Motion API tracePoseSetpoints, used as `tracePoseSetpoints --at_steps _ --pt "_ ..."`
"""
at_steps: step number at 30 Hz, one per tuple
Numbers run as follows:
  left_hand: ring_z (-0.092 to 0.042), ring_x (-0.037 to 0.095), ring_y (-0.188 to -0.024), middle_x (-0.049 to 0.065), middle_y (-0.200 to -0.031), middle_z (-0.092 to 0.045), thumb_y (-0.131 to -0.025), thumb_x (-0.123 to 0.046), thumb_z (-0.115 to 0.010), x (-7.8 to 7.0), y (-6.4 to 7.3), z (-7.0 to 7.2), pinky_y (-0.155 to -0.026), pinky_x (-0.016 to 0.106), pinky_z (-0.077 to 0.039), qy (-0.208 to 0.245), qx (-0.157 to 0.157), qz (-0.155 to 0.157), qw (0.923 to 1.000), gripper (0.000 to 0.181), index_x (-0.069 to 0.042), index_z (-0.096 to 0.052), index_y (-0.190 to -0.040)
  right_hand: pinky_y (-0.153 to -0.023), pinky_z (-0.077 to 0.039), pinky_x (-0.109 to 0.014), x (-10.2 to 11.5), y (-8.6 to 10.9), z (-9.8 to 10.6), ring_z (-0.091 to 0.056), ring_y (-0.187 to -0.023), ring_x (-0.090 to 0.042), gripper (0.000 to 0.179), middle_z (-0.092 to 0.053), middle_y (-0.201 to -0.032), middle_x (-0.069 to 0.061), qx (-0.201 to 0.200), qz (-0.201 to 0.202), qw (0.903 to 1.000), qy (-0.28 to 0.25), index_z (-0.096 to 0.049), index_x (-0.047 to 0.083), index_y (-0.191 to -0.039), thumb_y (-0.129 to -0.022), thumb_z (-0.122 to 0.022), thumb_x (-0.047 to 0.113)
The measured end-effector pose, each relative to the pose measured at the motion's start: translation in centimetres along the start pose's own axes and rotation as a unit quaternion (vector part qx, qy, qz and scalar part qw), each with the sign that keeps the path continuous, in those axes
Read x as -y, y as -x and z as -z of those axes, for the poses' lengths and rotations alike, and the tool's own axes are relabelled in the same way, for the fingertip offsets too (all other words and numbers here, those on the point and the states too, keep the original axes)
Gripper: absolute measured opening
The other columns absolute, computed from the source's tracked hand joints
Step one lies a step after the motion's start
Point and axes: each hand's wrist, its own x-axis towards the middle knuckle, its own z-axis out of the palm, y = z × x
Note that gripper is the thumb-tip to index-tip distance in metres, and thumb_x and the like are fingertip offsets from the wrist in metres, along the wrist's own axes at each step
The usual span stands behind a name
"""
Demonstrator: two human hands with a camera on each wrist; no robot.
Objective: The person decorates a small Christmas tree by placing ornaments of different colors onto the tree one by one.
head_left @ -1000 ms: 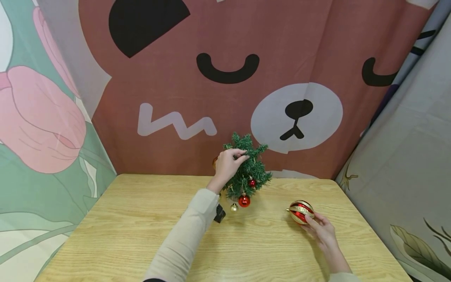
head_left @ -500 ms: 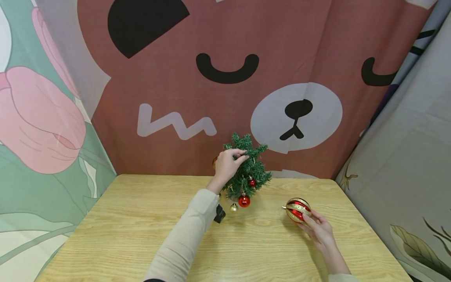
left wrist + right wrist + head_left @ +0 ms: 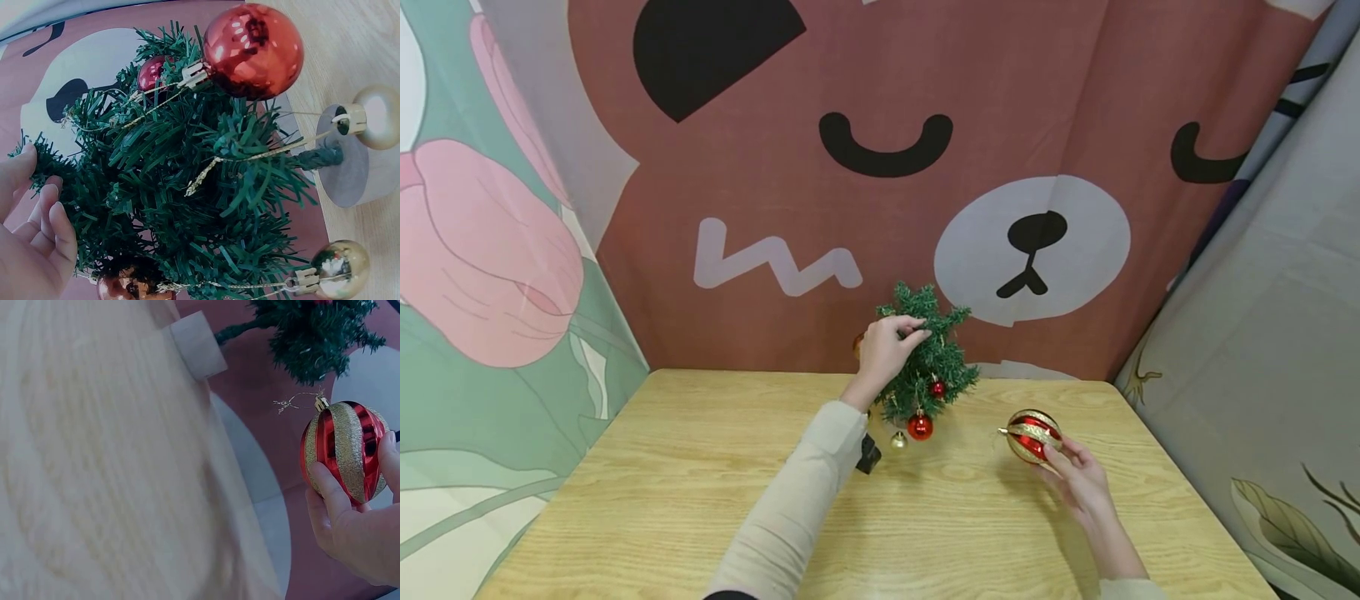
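A small green artificial Christmas tree stands near the back of the table. At its upper part, my left hand pinches a branch tip between thumb and fingers. To the right, my right hand grips a large red-and-gold striped bauble with its fingertips, held up over the table. A gold cord loop trails from the bauble's cap toward the tree. On the tree hang a shiny red bauble, a smaller dark red one, a gold bauble, a pale gold one and an orange-brown one.
The tree's pale round base rests on the wood-grain table. A small black object lies beside my left forearm. Behind the table hangs a brown curtain with a cartoon bear face; printed curtains flank both sides.
My right hand has raised the striped bauble slightly and brought it a little left, toward the tree. The left hand has stayed in place on the branch.
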Motion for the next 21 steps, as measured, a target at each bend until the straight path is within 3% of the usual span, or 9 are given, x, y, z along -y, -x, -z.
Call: tracePoseSetpoints --at_steps 9,17,21 --pt "-0.024 0.007 -0.036 0.001 -0.081 -0.068 -0.085 -0.028 -0.066 -0.1 0.0 0.0 -0.037 0.019 -0.018 0.0 0.003 -0.002 1.0 0.025 -0.015 -0.071 -0.106 -0.078 -0.052 -0.032 0.6 -0.3 -1.6 -0.062 -0.089 -0.011 0.024 -0.054 -0.1 0.001 0.027 0.018 0.9993 -0.018 -0.056 0.011 -0.099 -0.089 -0.05 -0.009" --pt "-0.024 0.007 -0.037 0.0 -0.079 -0.067 -0.085 -0.029 -0.065 -0.1 -0.1 0.0 -0.037 0.019 -0.018 0.0 0.008 0.001 1.0 0.026 -0.016 -0.07 -0.107 -0.077 -0.052 -0.032 1.0 -0.5 -3.3 -0.061 -0.088 -0.01 0.021 -0.05 -0.1 0.0 0.026 0.017 0.9995 0.004 -0.047 0.008 -0.103 -0.089 -0.051 -0.007" --pt "-0.024 0.007 -0.037 0.0 -0.079 -0.067 -0.085 -0.029 -0.065 0.0 -0.1 0.1 -0.037 0.019 -0.018 -0.002 0.008 0.001 1.0 0.026 -0.015 -0.07 -0.107 -0.077 -0.052 -0.032 1.3 -0.5 -4.0 -0.06 -0.089 -0.009 0.02 -0.053 -0.099 0.001 0.03 0.015 0.9994 0.002 -0.051 0.01 -0.101 -0.089 -0.053 -0.006"
